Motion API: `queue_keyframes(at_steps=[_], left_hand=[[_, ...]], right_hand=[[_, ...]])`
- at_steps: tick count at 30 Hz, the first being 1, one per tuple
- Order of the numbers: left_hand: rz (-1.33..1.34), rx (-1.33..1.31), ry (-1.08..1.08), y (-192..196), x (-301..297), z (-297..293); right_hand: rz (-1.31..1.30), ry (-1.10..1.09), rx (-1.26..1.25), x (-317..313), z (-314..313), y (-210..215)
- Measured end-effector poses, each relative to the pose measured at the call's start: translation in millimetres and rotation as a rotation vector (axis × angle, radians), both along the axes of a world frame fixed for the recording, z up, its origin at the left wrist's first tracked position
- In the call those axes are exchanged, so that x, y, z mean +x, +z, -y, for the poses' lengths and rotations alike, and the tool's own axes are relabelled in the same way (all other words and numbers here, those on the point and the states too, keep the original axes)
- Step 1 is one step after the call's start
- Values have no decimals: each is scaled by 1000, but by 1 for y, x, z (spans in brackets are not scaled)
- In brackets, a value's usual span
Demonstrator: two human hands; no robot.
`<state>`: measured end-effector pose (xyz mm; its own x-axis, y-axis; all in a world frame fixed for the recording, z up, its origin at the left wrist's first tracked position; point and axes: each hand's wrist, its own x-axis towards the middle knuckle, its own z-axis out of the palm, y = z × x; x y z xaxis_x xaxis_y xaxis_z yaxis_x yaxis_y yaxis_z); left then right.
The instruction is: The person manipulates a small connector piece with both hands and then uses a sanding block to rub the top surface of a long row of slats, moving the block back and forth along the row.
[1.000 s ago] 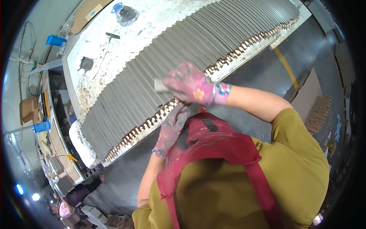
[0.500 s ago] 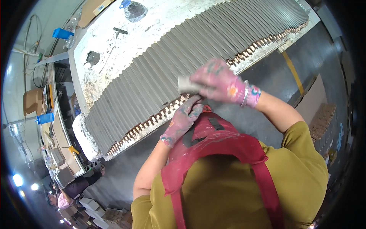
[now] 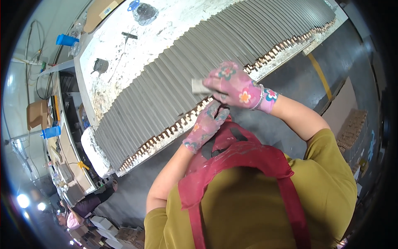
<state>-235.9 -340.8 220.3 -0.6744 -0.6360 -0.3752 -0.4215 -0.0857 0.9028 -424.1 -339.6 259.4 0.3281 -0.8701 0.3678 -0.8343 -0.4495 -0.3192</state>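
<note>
head view, looking down over the person's own chest and red apron [image 3: 244,166].

right hand [image 3: 234,85], in a pink flowered glove, is raised over the near edge of the workbench [image 3: 124,54]. its fingers are curled and pressed together on a small flat pale block [image 3: 200,86]; only the block's left end shows past the fingertips. the block's long axis runs roughly left-right in the picture, the free end pointing left, out over the grey slats [image 3: 174,83].

left hand [image 3: 206,124], same kind of glove, sits just below and to the left of the right one, at the bench's front edge. fingers are bent and point up toward the right hand; fingertips lie at the row of slat ends. cannot tell whether it pinches anything: the fingertips are tucked under the right hand.

the grey slats lie side by side in a long row across the bench, each one's long axis running from the near edge toward the far side, the row itself running diagonally from lower left to upper right. their near ends show as a line of tan wooden tips [image 3: 166,137] along the bench front.

behind the slats the bench top is white and crusted. on it: a small dark round tin [image 3: 100,65], a dark hand tool [image 3: 129,35], a clear plastic bag [image 3: 144,11].

far left: two blue cups [image 3: 66,40], a cardboard box [image 3: 36,113].
</note>
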Motion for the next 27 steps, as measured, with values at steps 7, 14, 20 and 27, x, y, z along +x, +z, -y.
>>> queue_keyframes(at_steps=[7, 14, 20, 27], left_hand=[[-97, 77, -88, 22, -16, -5], [141, -76, -235, 29, -37, 14], [-100, -147, -186, 22, -49, 7], [23, -157, -265, 7, -58, 6]], right_hand=[[77, -122, 28, -60, 29, 22], [-88, 78, 130, -52, -16, 8], [105, -147, 90, -55, 9, 9], [-2, -163, 69, -87, 1, 10]])
